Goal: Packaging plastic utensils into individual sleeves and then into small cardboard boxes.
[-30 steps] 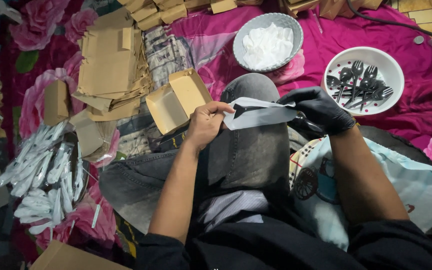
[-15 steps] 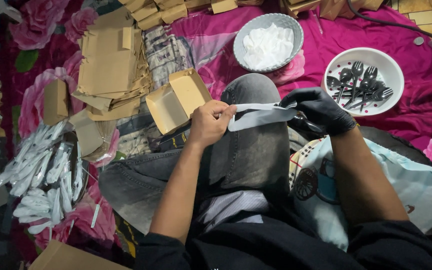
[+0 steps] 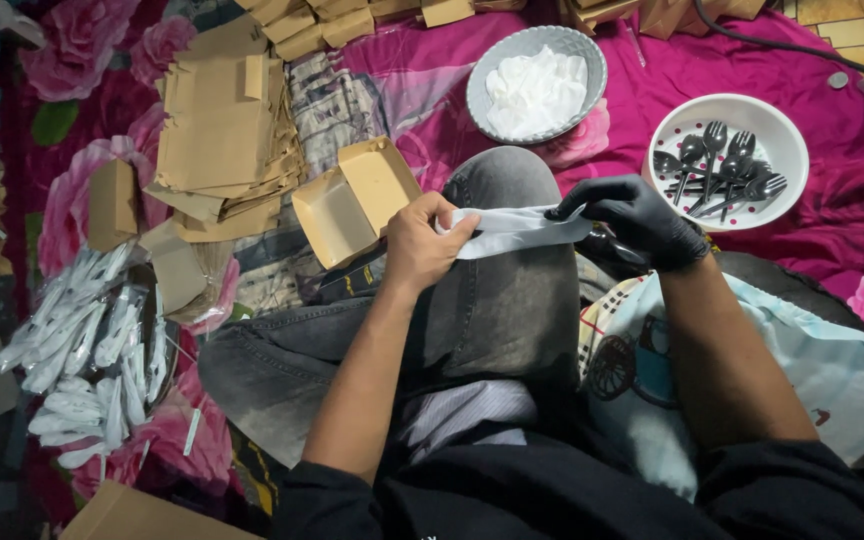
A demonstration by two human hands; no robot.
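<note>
A floor spread with a pink flowered cloth [image 3: 752,60]; the white sleeve [image 3: 517,230] lies crosswise above the knee, long axis left to right; left hand [image 3: 422,245] pinches one end, gloved right hand [image 3: 632,222] grips the other.

We see a pink floral cloth [image 3: 732,270] spread over the floor, and on it a grey bowl of white wraps [image 3: 537,82], a white bowl of black cutlery [image 3: 728,160], flat cardboard blanks [image 3: 220,135], an open cardboard box [image 3: 354,200] and a heap of wrapped packets [image 3: 87,355].
</note>
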